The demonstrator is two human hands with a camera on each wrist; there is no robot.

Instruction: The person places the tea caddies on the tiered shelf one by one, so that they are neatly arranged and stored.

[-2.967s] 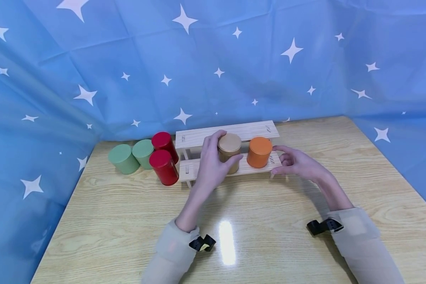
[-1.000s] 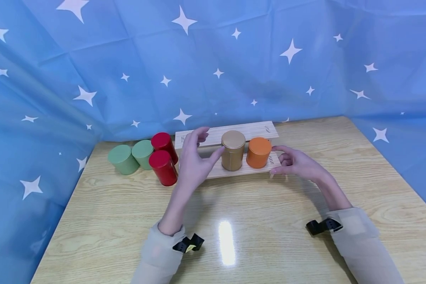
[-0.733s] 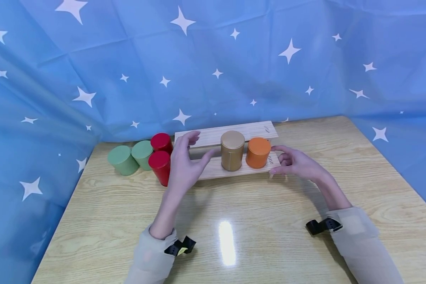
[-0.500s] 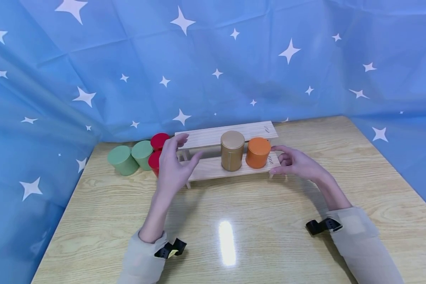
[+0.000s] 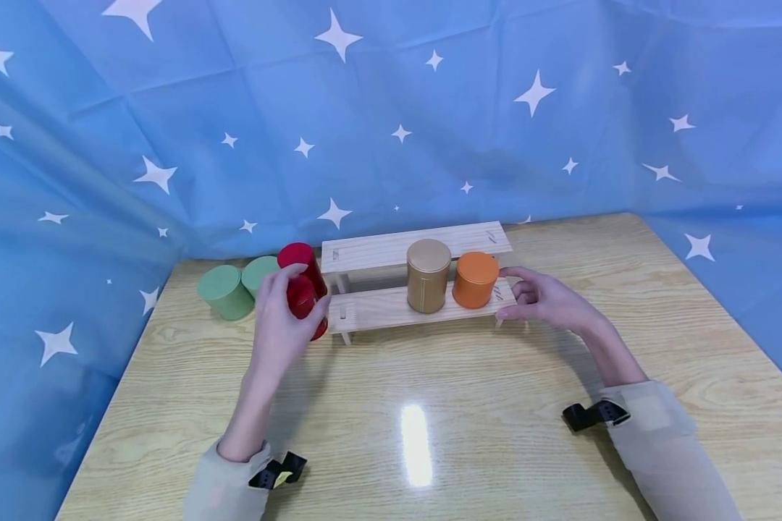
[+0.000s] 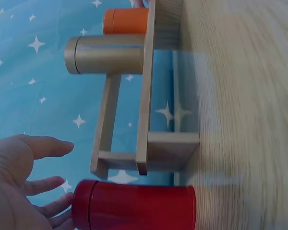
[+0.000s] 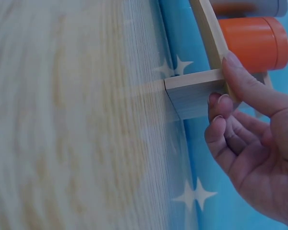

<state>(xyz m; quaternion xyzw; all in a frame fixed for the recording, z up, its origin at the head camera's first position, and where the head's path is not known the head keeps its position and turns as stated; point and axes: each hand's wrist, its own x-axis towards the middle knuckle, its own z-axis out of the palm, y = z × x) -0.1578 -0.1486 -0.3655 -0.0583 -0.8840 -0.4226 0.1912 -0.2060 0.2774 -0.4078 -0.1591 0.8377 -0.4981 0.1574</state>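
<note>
My left hand [image 5: 279, 322] hovers around the top of the front red canister [image 5: 316, 331], thumb on its right and fingers behind. In the left wrist view the thumb is apart from that canister, while fingers come close to its lid; contact is unclear. A second red canister [image 5: 302, 255] stands just behind. My right hand [image 5: 547, 300] pinches the right end of the two-step wooden shelf [image 5: 378, 310], with the thumb on the lower board and fingers curled beneath it. On that board stand a gold canister [image 5: 428, 278] and, to its right, a shorter orange canister [image 5: 474, 282].
Two green canisters stand at the left: one green canister [image 5: 224, 293] in front, another green canister [image 5: 258, 272] partly hidden by my left hand. A blue star-patterned cloth [image 5: 391, 94] hangs behind the wooden table [image 5: 495, 434].
My left hand has let go of the gold canister, which now stands more upright beside the orange one. It has moved left to the front red canister. My right hand has stayed at the shelf's end.
</note>
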